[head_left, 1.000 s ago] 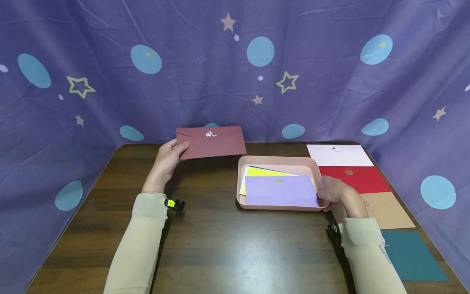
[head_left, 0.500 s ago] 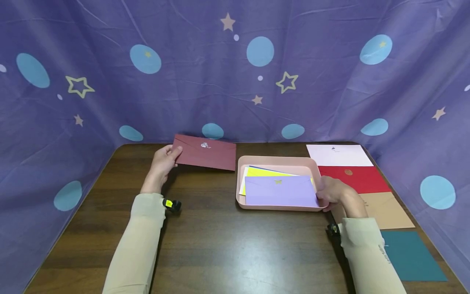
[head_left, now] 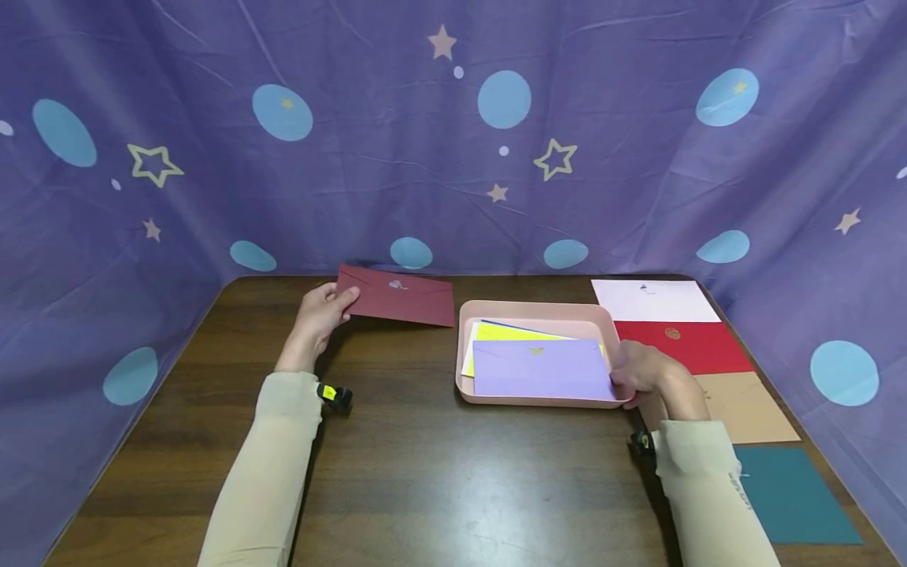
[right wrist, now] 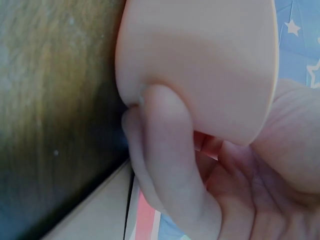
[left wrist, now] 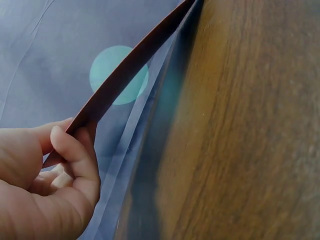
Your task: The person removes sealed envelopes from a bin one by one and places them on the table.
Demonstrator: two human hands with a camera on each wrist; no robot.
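Observation:
My left hand (head_left: pixel 316 319) pinches the left end of a maroon envelope (head_left: pixel 407 302) between thumb and fingers, tilted above the table's far side. In the left wrist view the envelope (left wrist: pixel 117 82) appears edge-on, slanting down toward the wood. Its right end is just left of a pink tray (head_left: pixel 553 313). Inside that tray a lavender envelope (head_left: pixel 542 374) lies on top of a yellow envelope (head_left: pixel 513 331) and others mostly covered. My right hand (head_left: pixel 659 374) grips the tray's right end; the right wrist view shows fingers curled under the tray wall (right wrist: pixel 200 65).
Down the right side of the wooden table (head_left: pixel 425 472) lie a white envelope (head_left: pixel 659 301), a red envelope (head_left: pixel 690 348), a tan envelope (head_left: pixel 747 405) and a teal envelope (head_left: pixel 797 496). A purple curtain (head_left: pixel 397 181) hangs behind the table's far edge.
My left hand has lowered the maroon envelope and tilted its right end down; in the last half second it shifts slightly right. The right hand and tray stay put.

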